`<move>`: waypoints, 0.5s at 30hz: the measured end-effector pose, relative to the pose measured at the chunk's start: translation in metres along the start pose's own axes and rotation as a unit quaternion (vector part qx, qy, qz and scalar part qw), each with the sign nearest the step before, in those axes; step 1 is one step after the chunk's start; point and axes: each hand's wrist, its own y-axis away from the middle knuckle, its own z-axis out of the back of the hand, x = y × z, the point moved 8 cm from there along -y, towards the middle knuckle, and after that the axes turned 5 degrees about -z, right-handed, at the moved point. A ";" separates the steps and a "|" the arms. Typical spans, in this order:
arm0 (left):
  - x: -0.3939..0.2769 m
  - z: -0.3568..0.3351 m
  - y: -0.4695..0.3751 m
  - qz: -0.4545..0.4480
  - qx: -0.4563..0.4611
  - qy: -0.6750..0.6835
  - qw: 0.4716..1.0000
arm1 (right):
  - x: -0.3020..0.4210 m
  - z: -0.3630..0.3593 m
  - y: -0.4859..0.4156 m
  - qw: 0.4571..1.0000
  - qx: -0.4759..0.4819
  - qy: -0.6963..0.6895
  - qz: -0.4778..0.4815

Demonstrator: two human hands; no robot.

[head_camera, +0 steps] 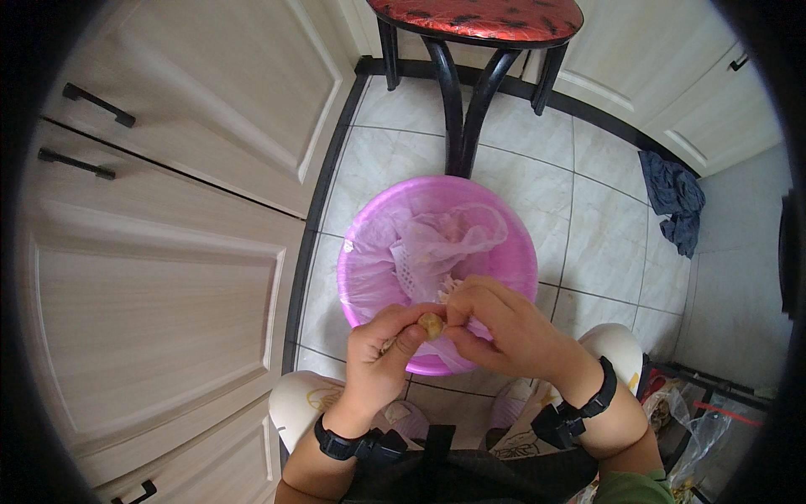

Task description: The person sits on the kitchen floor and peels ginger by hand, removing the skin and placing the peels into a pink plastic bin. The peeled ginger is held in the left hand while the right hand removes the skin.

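Observation:
My left hand [385, 353] grips a small yellowish-brown piece of food [431, 326] between thumb and forefinger; its exact kind cannot be told. Something pale shows between the curled fingers of that hand. My right hand [497, 324] is pinched at the right side of the piece, fingertips touching or nearly touching it; whether it holds a bit of peel is hidden. Both hands are above the near part of a round pink plastic bin [527, 252], lined with a thin translucent plastic bag [419, 242]. Pale scraps [448, 286] lie or hang just behind my right fingers.
A stool with a red seat [478, 19] and black legs stands beyond the bin. Cabinets with black handles [99, 105] line the left side. A dark blue cloth [674, 195] lies on the tiled floor at right. A black rack [692, 378] with plastic bags is by my right knee.

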 end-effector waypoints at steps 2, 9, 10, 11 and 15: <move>0.002 -0.001 0.000 0.007 -0.001 0.056 0.998 | 0.001 0.000 0.001 1.000 0.002 -0.002 0.001; 0.012 -0.003 -0.001 0.036 -0.001 0.175 0.984 | 0.002 -0.003 0.003 1.000 0.017 -0.020 0.012; 0.014 -0.003 -0.001 0.042 0.000 0.182 0.982 | 0.002 -0.004 0.003 1.000 0.018 -0.017 0.011; 0.015 -0.003 -0.001 0.043 0.000 0.195 0.980 | 0.002 -0.004 0.004 1.000 0.020 -0.022 0.007; 0.017 -0.005 0.000 0.053 -0.006 0.227 0.972 | 0.003 -0.004 0.005 0.999 0.020 -0.029 0.012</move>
